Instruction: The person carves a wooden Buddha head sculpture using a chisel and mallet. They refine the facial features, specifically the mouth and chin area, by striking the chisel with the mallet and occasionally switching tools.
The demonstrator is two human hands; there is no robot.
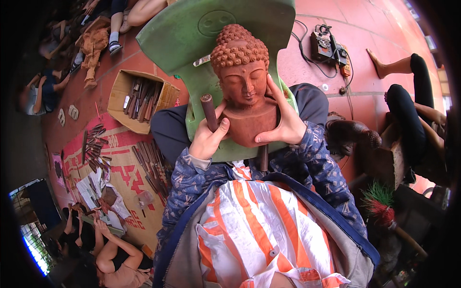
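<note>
A reddish-brown carved wooden Buddha bust [244, 79] stands upright in front of me against a green plastic chair [168, 36]. My right hand [287, 120] grips its right side, fingers along the cheek and neck, thumb across the chest. My left hand [211, 137] is closed round a dark round wooden rod [210, 113] that points up, and its fingers also touch the bust's left side. The rod's lower end is hidden in the palm. Below the bust, another dark wooden handle [263, 158] shows, mostly hidden.
To the left, a cardboard box [118, 103] holds several chisels. More tools [94, 144] lie on a red-patterned mat [127, 165]. A power box with cables [329, 48] sits on the tiles at far right. A brush [382, 206] and dark carvings [353, 134] are at right; other people sit around.
</note>
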